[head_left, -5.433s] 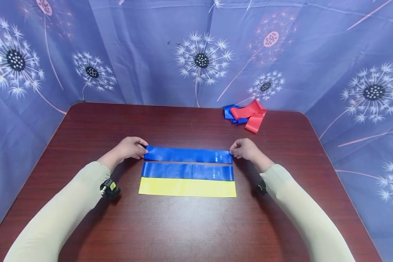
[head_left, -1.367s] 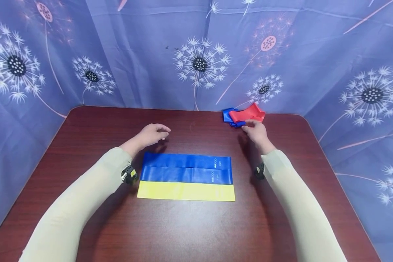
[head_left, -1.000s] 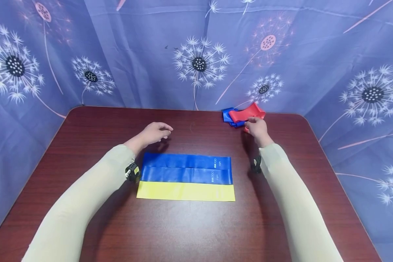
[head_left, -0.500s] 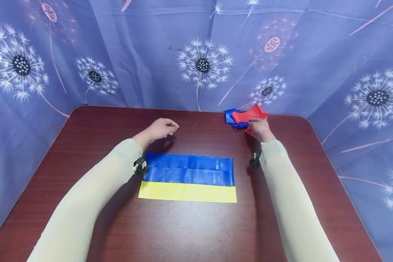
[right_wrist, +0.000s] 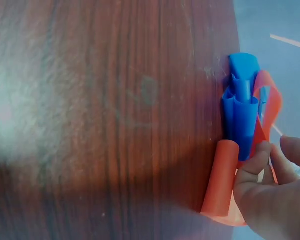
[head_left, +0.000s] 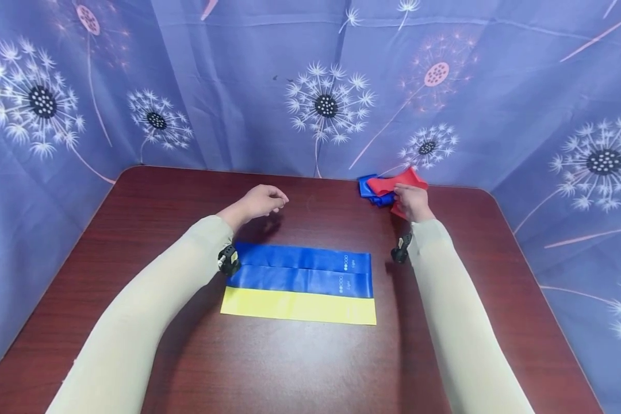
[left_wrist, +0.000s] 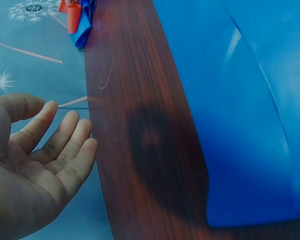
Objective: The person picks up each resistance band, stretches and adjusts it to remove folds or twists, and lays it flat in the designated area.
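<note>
1. Right hand [head_left: 413, 202] has fingers bent at the red band [head_left: 385, 186]; whether they pinch, I cannot tell.
2. Its upper length runs crosswise, leftward from these fingertips.
3. Left hand [head_left: 261, 202], relaxed, holding nothing, is farther.

Strips [head_left: 297, 280] on table [head_left: 300, 368], pile [head_left: 384, 185] right-rear, curtain [head_left: 248, 115] behind

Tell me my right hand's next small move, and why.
Probably lift the red band off the bunched blue band: your right hand is at the red one, which lies partly over the blue, though whether the hand grips it is unclear. Nearer you, the other blue bands and yellow band lie flat.
</note>
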Demonstrator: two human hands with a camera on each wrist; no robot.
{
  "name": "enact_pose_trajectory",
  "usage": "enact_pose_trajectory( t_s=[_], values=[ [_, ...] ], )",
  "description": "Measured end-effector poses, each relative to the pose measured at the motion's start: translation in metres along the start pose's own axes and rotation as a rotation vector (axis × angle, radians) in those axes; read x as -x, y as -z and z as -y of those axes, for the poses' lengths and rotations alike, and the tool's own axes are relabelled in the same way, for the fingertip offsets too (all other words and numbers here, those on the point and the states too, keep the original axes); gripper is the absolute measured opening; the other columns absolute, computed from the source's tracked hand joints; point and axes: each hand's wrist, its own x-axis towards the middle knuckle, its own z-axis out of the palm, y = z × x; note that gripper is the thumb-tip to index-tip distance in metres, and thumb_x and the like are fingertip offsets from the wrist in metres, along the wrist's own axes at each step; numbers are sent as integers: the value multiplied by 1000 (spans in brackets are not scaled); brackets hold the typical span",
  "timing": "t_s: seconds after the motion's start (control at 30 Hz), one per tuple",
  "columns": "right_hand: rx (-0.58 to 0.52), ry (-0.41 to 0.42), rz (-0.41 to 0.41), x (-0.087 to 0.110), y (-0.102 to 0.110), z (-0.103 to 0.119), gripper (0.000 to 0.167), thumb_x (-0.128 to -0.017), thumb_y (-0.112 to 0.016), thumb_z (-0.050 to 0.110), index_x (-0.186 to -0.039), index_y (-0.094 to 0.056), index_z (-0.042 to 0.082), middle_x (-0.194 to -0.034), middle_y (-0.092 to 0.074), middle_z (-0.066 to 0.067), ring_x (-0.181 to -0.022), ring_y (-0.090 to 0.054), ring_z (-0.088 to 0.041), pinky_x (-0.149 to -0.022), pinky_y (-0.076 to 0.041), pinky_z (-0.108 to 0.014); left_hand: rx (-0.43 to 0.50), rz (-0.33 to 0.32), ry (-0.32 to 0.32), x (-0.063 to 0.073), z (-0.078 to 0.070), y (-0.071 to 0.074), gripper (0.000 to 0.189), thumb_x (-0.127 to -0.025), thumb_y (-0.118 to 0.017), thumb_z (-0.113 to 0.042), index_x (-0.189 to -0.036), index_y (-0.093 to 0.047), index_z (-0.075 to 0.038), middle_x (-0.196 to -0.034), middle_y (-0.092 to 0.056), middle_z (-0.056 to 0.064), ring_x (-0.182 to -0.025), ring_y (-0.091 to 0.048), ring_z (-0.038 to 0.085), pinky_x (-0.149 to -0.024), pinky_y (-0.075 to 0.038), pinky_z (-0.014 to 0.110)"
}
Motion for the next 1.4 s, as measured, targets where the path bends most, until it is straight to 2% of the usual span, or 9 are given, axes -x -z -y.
enact_pose_trajectory(
  t_s=[0.13, 0.23, 0.33, 0.43, 0.6, 0.8, 1.03, 1.23, 1.4],
  values=[
    [17, 63, -114, -4, -2, -6, 41, -100, -58, 10, -140, -60, 1, -56, -56, 18, -66, -55, -1, -57, -46, -15, -15, 1, -19, -2, 0, -4, 34, -101, -52, -13, -129, -65, 3, -119, -68, 22, -101, -65, 23, -70, -47, 20],
    [13, 129, -198, -2, -6, -8, 36, -97, -58, 3, -131, -66, -4, -51, -55, 19, -58, -55, 1, -55, -46, -14, -28, 1, -23, -2, -1, -5, 34, -102, -51, -13, -128, -65, 3, -117, -68, 21, -99, -65, 23, -67, -44, 17],
    [-63, 154, -213, 3, -10, -5, 36, -95, -57, -1, -129, -66, -7, -54, -57, 17, -59, -59, 2, -60, -50, -12, -39, -6, -15, -1, -1, -5, 34, -102, -51, -13, -128, -65, 3, -117, -68, 21, -101, -65, 24, -68, -44, 17],
    [-178, 146, -190, 11, -12, -3, 32, -96, -57, -3, -126, -65, -9, -63, -61, 12, -63, -63, -1, -65, -54, -13, -25, -5, -6, 0, -1, -6, 34, -103, -51, -13, -129, -64, 3, -121, -68, 23, -106, -66, 27, -73, -47, 20],
    [-315, 145, -145, 23, -12, -3, 18, -95, -58, -8, -111, -66, -6, -66, -64, 6, -62, -64, -3, -64, -56, -14, 26, 18, -5, 0, -3, -11, 35, -103, -50, -13, -131, -63, 4, -128, -67, 26, -116, -67, 34, -88, -54, 33],
    [-338, 151, -97, 36, -10, -10, 12, -95, -59, -5, -100, -68, 3, -66, -68, 7, -63, -66, -3, -66, -58, -14, 87, 39, -2, -2, -5, -21, 37, -103, -49, -12, -135, -61, 4, -131, -67, 26, -119, -68, 36, -96, -56, 39],
    [-354, 157, -16, 53, -11, -16, 14, -97, -59, -4, -103, -68, 3, -68, -71, 8, -64, -68, -2, -67, -58, -15, 170, 66, -8, -3, -19, -34, 39, -103, -52, -9, -139, -58, 4, -139, -63, 24, -122, -67, 38, -105, -54, 47],
    [-365, 153, 67, 76, -19, -21, 15, -99, -56, -4, -106, -67, 3, -72, -71, 7, -68, -69, -3, -71, -59, -15, 242, 97, -6, -8, -31, -52, 41, -104, -51, -10, -142, -55, 4, -138, -64, 25, -124, -66, 38, -106, -54, 45],
    [-398, 129, 124, 92, -27, -28, 21, -99, -56, -4, -94, -70, 11, -75, -73, 6, -71, -70, -4, -73, -59, -16, 275, 126, -1, -10, -37, -71, 44, -104, -52, -11, -145, -52, 3, -142, -61, 24, -125, -66, 37, -106, -54, 44]
  ],
)
